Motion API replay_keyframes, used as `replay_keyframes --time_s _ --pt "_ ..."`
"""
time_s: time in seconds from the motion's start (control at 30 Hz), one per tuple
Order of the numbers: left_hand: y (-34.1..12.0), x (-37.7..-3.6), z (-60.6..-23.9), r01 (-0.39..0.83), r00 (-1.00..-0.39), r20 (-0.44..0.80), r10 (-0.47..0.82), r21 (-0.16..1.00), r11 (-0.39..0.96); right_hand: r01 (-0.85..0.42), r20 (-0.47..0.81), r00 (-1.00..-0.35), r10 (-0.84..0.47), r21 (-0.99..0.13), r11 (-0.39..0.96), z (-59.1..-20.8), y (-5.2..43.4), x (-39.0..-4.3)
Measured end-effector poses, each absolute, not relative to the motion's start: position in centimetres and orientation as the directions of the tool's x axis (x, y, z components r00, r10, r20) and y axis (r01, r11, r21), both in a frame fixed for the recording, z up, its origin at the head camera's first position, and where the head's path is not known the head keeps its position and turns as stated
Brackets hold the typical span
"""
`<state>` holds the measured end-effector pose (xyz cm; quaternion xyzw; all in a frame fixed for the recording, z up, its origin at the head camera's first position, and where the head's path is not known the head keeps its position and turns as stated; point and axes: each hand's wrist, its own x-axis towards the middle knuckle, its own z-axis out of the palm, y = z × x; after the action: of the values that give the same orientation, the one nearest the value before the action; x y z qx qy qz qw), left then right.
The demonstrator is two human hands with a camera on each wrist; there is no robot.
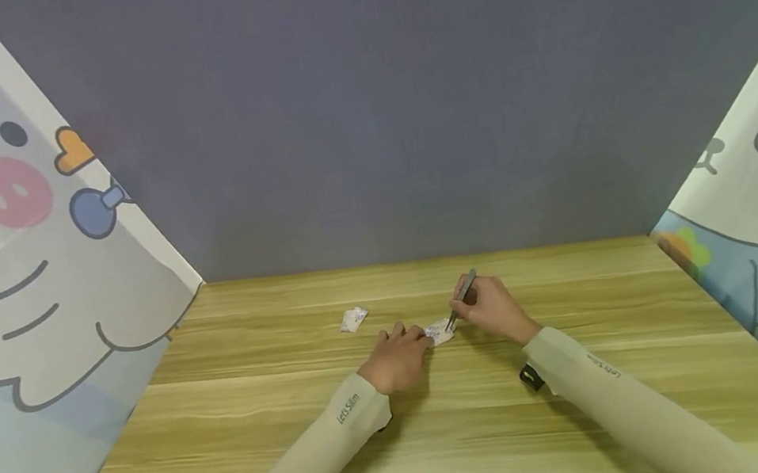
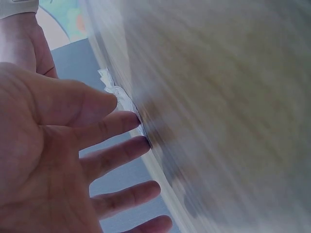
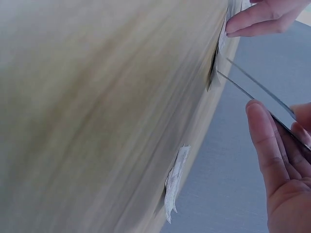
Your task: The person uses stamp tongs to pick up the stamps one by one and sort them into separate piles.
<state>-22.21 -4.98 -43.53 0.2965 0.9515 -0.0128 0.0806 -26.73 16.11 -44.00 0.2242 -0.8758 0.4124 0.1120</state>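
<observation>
I see a pale wood-grain worktop (image 1: 446, 419). Near its far edge, my left hand (image 1: 395, 358) presses flat fingers on a small white printed packet (image 1: 440, 332). My right hand (image 1: 492, 308) grips slim metal tweezers (image 1: 461, 299), tips at the packet. I judge the next move needs a precise pinch. A second crumpled white packet (image 1: 353, 319) lies nearby.

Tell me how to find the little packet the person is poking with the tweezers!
Start at the light wooden table in front of the grey wall. Near its middle the two hands meet over a small white crinkly packet: the left hand presses it with straight fingers, and the thin grey metal tweezers in the right hand touch it. The other small white packet lies alone, farther left, untouched.
</observation>
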Motion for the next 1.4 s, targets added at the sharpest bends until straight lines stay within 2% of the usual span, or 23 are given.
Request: replay_keyframes --time_s 0.33,0.57,0.8,0.97,1.4 --pt "-5.4 -22.0 -43.5 0.549 -0.825 -0.152 0.545 0.020 0.836 -0.515 0.393 -0.857 -0.332 -0.677 0.526 -43.8 15.3 -26.7" --pt "-5.8 -21.9 -43.5 0.543 -0.825 -0.161 0.542 0.039 0.839 -0.514 0.432 -0.858 -0.278 -0.726 0.458 -42.3 15.4 -26.7" --pt "-6.6 -21.9 -43.2 0.534 -0.829 -0.146 0.539 0.076 0.842 -0.531 0.467 -0.847 -0.255 -0.714 0.456 -40.8 15.0 -26.7" --pt "-7.5 -22.0 -42.9 0.504 -0.849 -0.121 0.515 0.111 0.857 -0.528 0.467 -0.849 -0.248 -0.722 0.448 -40.6 14.4 -27.3" --pt "-11.7 -23.3 -41.8 0.397 -0.910 -0.051 0.411 0.175 0.901 -0.492 0.428 -0.867 -0.257 -0.816 0.304 -40.8 9.5 -29.2"
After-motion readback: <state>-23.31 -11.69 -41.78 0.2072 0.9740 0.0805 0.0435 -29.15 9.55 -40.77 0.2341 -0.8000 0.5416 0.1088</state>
